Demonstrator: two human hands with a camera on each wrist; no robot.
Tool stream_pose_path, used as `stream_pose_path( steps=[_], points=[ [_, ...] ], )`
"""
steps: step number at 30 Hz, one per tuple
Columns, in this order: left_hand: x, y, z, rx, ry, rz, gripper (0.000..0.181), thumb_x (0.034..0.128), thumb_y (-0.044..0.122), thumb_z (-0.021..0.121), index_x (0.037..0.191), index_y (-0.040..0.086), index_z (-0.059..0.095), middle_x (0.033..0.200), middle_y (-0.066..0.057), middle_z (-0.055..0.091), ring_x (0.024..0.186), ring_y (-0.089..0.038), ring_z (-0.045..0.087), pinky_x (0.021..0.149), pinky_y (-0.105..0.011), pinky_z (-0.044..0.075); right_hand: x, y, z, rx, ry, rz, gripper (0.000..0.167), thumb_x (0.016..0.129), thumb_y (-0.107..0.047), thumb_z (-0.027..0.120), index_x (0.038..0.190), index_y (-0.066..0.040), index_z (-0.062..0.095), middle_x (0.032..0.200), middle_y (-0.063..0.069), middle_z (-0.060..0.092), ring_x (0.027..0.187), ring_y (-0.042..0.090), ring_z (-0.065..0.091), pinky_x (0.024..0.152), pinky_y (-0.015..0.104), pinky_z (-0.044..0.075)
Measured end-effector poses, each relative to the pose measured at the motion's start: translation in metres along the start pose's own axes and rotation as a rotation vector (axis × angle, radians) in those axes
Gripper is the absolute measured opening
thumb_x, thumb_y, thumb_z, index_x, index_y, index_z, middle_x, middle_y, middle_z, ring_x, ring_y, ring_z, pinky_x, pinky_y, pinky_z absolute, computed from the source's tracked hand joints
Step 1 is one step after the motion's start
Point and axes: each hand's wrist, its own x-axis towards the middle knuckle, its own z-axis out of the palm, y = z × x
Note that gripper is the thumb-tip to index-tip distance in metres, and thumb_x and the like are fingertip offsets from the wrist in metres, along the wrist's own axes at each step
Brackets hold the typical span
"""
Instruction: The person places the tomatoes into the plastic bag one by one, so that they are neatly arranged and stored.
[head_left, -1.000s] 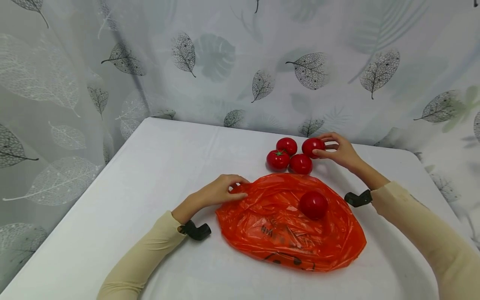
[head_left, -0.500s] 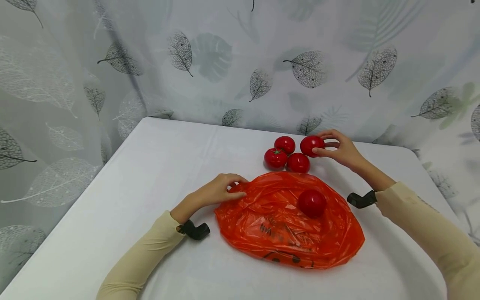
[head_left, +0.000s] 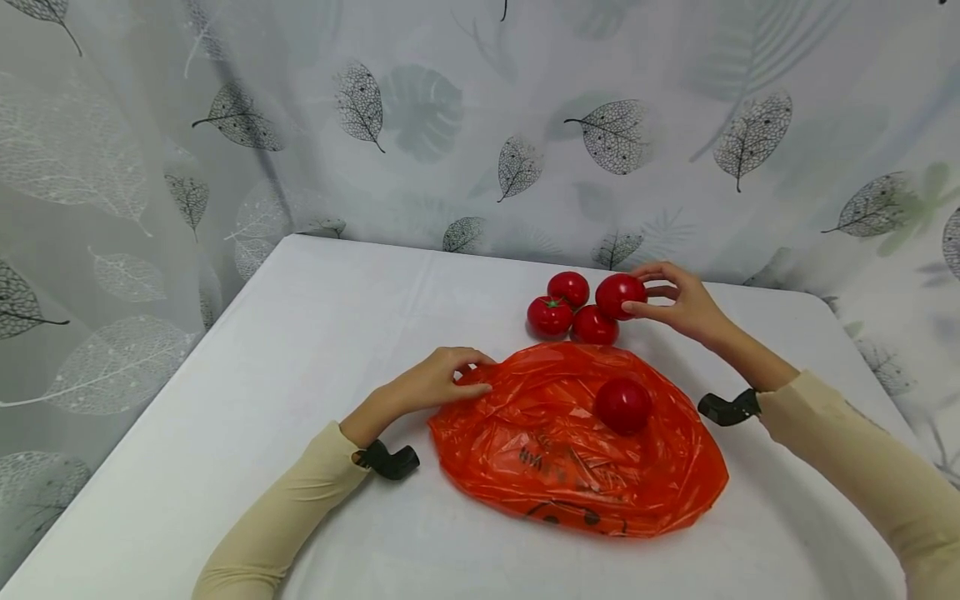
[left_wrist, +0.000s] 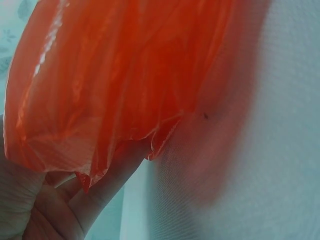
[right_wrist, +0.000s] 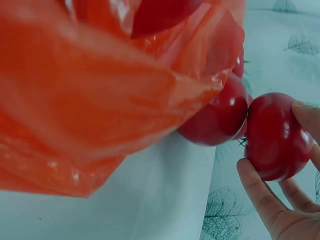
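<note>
In the head view, my left hand (head_left: 435,385) holds the near-left rim of a red-orange plastic bag (head_left: 517,467). The left wrist view has the bag's film (left_wrist: 100,90) between the thumb and fingers. My right hand (head_left: 678,304) grips a red tomato (head_left: 618,295) at the back of the table, fingertips and thumb around its right side. This tomato (right_wrist: 278,137) appears against another tomato (right_wrist: 220,115) in the right wrist view. Beside it are three more: a back one (head_left: 568,288), one with a green stem (head_left: 550,317) and a front one (head_left: 595,325). Another tomato (head_left: 623,406) lies at the bag.
A white table (head_left: 360,308) spreads under everything, its back edge close behind the tomatoes. A leaf-patterned curtain (head_left: 465,125) hangs behind and to the left. Black wrist mounts (head_left: 390,460) stick out from both cuffs.
The tomato in my right hand has shifted slightly toward the front tomato and now overlaps it in view. My right forearm has swung a little to the right. The left hand stays put.
</note>
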Motion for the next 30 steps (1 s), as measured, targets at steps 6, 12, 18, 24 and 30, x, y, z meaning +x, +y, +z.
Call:
stream_pose_path(
  steps=[6, 12, 18, 24, 30],
  points=[
    [0.0, 0.0, 0.0, -0.005, 0.002, 0.003, 0.032, 0.0913, 0.017, 0.069, 0.12, 0.004, 0.065, 0.112, -0.007, 0.068, 0.092, -0.016, 0.059, 0.077, -0.022, 0.052, -0.004, -0.007, 0.001, 0.016, -0.017, -0.01, 0.049, 0.087, -0.009, 0.073, 0.13, -0.001, 0.052, 0.13, 0.018, 0.054, 0.107, 0.012, 0.056, 0.078, 0.01, 0.049],
    [-0.002, 0.0, 0.001, -0.011, 0.006, 0.008, 0.031, 0.0915, 0.017, 0.069, 0.12, 0.003, 0.065, 0.112, -0.008, 0.068, 0.092, -0.017, 0.06, 0.078, -0.021, 0.052, -0.012, -0.014, 0.004, 0.057, -0.04, -0.014, 0.049, 0.087, -0.007, 0.073, 0.13, -0.001, 0.051, 0.129, 0.017, 0.053, 0.103, 0.006, 0.058, 0.075, 0.015, 0.053],
    [-0.003, 0.001, 0.001, -0.017, 0.009, 0.017, 0.033, 0.0913, 0.017, 0.069, 0.121, 0.002, 0.064, 0.114, -0.009, 0.067, 0.092, -0.018, 0.06, 0.077, -0.021, 0.052, -0.018, -0.021, 0.005, 0.07, -0.061, -0.006, 0.05, 0.087, -0.005, 0.072, 0.131, -0.001, 0.05, 0.129, 0.017, 0.053, 0.099, -0.004, 0.057, 0.075, 0.015, 0.053],
    [-0.002, 0.001, 0.0, -0.001, 0.02, 0.03, 0.032, 0.0908, 0.016, 0.069, 0.12, 0.002, 0.065, 0.112, -0.01, 0.068, 0.091, -0.018, 0.06, 0.077, -0.021, 0.052, -0.022, -0.028, 0.005, 0.077, -0.058, -0.027, 0.05, 0.086, -0.003, 0.073, 0.13, 0.0, 0.05, 0.127, 0.016, 0.054, 0.099, -0.004, 0.058, 0.075, 0.015, 0.053],
    [-0.001, 0.003, -0.002, -0.005, 0.007, 0.025, 0.032, 0.0913, 0.016, 0.069, 0.12, 0.002, 0.065, 0.113, -0.009, 0.068, 0.091, -0.018, 0.06, 0.077, -0.021, 0.052, -0.031, -0.033, 0.006, 0.088, -0.051, -0.049, 0.049, 0.085, -0.002, 0.073, 0.129, 0.0, 0.051, 0.121, 0.004, 0.056, 0.099, -0.003, 0.058, 0.075, 0.016, 0.053]
  ],
)
